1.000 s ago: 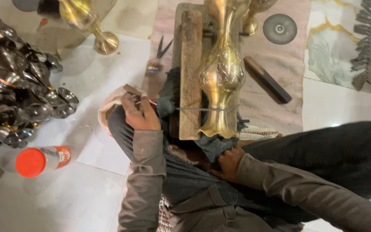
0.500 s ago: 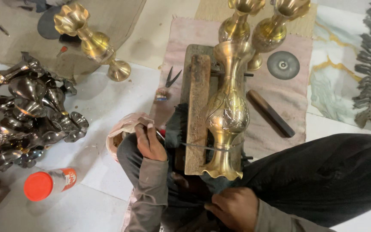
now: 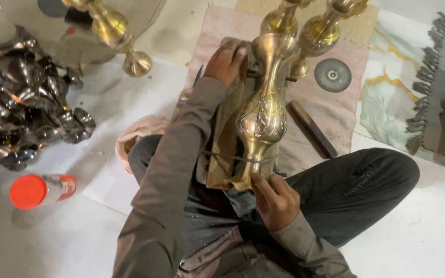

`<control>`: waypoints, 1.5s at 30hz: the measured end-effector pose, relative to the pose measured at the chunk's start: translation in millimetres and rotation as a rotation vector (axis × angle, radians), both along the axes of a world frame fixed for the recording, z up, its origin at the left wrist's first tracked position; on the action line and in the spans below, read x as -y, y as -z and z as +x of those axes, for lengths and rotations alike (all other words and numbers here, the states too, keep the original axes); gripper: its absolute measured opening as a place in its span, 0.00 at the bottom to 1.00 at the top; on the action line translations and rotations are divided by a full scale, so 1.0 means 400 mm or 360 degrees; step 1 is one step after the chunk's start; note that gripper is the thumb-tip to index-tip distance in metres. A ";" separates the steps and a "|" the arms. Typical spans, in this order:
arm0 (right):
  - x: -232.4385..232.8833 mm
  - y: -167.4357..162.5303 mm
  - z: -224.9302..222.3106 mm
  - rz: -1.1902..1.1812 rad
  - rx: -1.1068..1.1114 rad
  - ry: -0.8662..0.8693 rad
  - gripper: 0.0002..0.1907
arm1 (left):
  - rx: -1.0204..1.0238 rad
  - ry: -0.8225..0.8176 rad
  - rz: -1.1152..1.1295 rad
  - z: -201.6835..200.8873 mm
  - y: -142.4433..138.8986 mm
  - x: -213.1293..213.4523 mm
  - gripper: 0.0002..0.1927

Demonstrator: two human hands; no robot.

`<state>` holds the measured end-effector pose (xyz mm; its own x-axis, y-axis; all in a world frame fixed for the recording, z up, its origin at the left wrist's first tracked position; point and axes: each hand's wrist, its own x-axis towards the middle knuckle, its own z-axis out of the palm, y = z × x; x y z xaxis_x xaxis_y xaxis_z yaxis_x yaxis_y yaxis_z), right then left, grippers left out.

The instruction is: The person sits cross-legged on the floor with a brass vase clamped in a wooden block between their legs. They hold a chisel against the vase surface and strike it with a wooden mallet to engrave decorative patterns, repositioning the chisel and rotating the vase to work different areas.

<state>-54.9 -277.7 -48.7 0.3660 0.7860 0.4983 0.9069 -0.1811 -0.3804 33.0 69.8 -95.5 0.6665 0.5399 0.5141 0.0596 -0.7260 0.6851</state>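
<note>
While the person sits on the pale floor (image 3: 428,226), a tall brass vase (image 3: 262,110) lies lengthwise on a wooden block (image 3: 222,154) over the lap, at the near edge of the pink mat (image 3: 336,110). The left hand (image 3: 226,61) is curled over the block's far end beside the vase's neck. The right hand (image 3: 275,198) pinches the vase's foot. Dark metal pieces (image 3: 24,118) pile at the left; a red-capped bottle (image 3: 39,189) lies nearer, and a grey disc (image 3: 332,75) rests on the mat.
</note>
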 end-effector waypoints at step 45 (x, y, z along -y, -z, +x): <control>-0.345 0.205 0.588 0.0603 -0.1401 -0.0394 0.25 | -0.0357 -0.0313 -0.0408 -0.398 -0.305 0.587 0.23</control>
<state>180.4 -139.7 -130.5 0.5735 0.7349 0.3620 0.2687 0.2487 -0.9306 -126.2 -164.9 26.3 0.6179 0.7606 0.1993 0.3496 -0.4928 0.7968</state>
